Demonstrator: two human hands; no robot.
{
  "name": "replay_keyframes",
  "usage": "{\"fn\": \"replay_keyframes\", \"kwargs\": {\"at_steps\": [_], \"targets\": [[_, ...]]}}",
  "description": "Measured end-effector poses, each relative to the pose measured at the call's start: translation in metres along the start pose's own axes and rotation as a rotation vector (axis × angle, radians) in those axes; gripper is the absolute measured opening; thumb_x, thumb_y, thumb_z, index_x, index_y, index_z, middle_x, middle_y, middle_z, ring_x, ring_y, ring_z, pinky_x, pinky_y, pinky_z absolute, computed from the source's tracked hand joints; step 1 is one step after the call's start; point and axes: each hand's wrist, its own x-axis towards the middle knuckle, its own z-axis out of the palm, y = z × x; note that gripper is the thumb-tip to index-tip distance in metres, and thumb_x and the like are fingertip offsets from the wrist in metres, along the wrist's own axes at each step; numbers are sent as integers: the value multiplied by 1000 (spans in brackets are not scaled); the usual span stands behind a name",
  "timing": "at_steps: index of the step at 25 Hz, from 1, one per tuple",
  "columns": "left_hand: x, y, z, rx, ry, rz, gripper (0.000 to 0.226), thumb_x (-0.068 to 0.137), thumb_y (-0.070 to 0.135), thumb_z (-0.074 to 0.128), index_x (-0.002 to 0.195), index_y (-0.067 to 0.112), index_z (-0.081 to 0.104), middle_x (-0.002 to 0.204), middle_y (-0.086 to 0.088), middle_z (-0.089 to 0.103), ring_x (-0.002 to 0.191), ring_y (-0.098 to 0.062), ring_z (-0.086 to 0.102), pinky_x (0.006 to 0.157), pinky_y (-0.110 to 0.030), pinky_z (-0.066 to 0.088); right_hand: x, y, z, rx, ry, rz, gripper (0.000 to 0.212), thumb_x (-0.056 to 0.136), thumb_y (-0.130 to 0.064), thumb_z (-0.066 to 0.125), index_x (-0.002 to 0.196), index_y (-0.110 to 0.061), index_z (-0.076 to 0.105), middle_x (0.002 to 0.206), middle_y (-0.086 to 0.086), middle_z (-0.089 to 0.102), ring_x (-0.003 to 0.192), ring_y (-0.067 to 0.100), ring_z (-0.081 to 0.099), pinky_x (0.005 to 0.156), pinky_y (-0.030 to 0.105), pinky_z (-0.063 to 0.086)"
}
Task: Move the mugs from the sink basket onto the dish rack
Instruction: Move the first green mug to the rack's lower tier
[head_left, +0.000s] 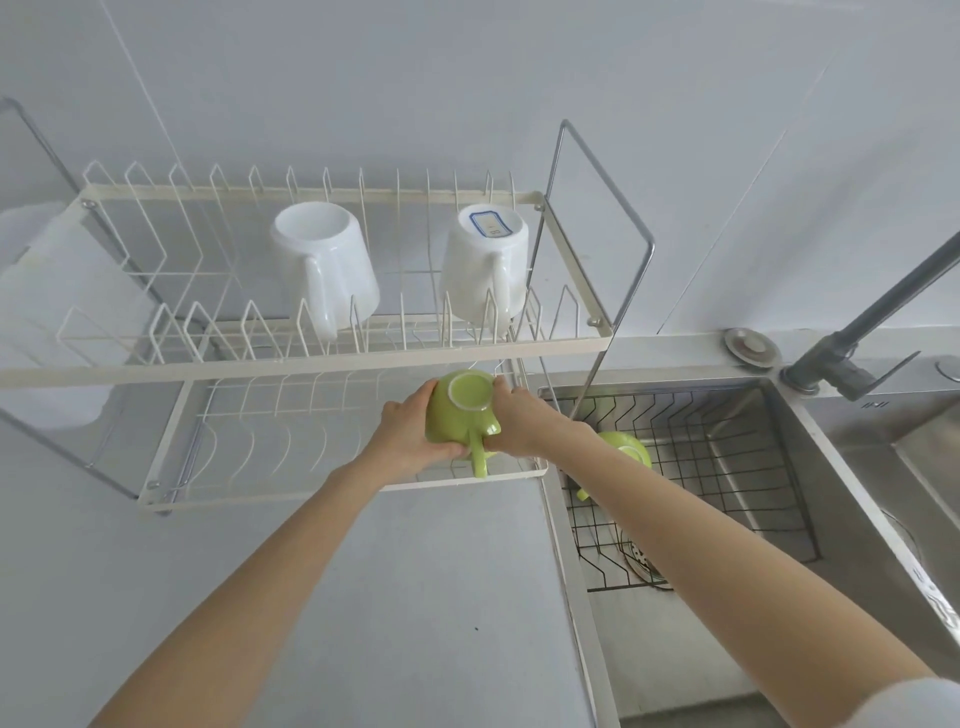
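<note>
A green mug (460, 415) is upside down over the right end of the lower tier of the white dish rack (291, 364), handle pointing toward me. My left hand (402, 431) grips its left side and my right hand (524, 423) grips its right side. Two white mugs (327, 260) (485, 260) stand upside down on the rack's upper tier. A second green mug (626, 449) lies in the black wire sink basket (727, 467), partly hidden behind my right forearm.
The steel sink (841, 467) lies to the right with a grey faucet (852, 358) at its back. A drain strainer (641, 561) shows under the basket. A grey counter (363, 597) spreads below the rack. The rack's metal frame post (597, 343) rises between rack and sink.
</note>
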Motion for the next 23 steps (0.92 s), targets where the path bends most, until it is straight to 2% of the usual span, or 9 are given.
{"fn": "replay_keyframes", "kwargs": {"at_steps": [6, 10, 13, 17, 20, 23], "targets": [[-1, 6, -2, 119, -15, -28, 91, 65, 36, 76, 137, 18, 23, 135, -7, 45, 119, -33, 34, 95, -41, 35, -4, -2, 3, -49, 103, -70, 81, 87, -18, 57, 145, -5, 2, 145, 18, 28, 127, 36, 41, 98, 43, 40], [-1, 12, -8, 212, -81, -52, 102, 69, 38, 73, 142, 13, 6, 145, -9, 35, 129, -34, 28, 104, -44, 32, -6, -2, 3, -74, 113, -68, 79, 87, -16, 57, 145, -6, 4, 144, 17, 31, 125, 36, 43, 95, 43, 42], [-5, 16, -15, 243, -107, -53, 106, 72, 34, 71, 143, 10, -4, 151, -10, 24, 134, -34, 26, 109, -46, 29, -10, -3, 1, -109, 111, -63, 76, 87, -5, 53, 145, -7, 5, 141, 17, 34, 122, 36, 44, 91, 42, 43], [-22, 25, -26, 383, -93, -13, 95, 78, 35, 64, 143, 11, -1, 155, -8, 12, 137, -34, 23, 109, -46, 28, -28, -2, 1, -140, 149, -89, 72, 88, -8, 51, 145, -11, 8, 147, 12, 31, 130, 32, 38, 96, 42, 41], [-46, 32, -26, 497, -58, 64, 81, 83, 35, 56, 143, 14, 7, 152, -7, 20, 133, -32, 30, 106, -44, 33, -48, -1, 14, -170, 190, -127, 69, 90, -15, 50, 145, -10, 10, 148, 12, 29, 133, 31, 33, 104, 40, 35], [-71, 38, -21, 569, -23, 87, 73, 85, 36, 52, 141, 11, 13, 150, -7, 25, 133, -29, 32, 106, -43, 32, -72, 5, 28, -175, 222, -161, 68, 91, -21, 49, 146, -9, 9, 153, 12, 23, 140, 27, 23, 114, 37, 22]]}}
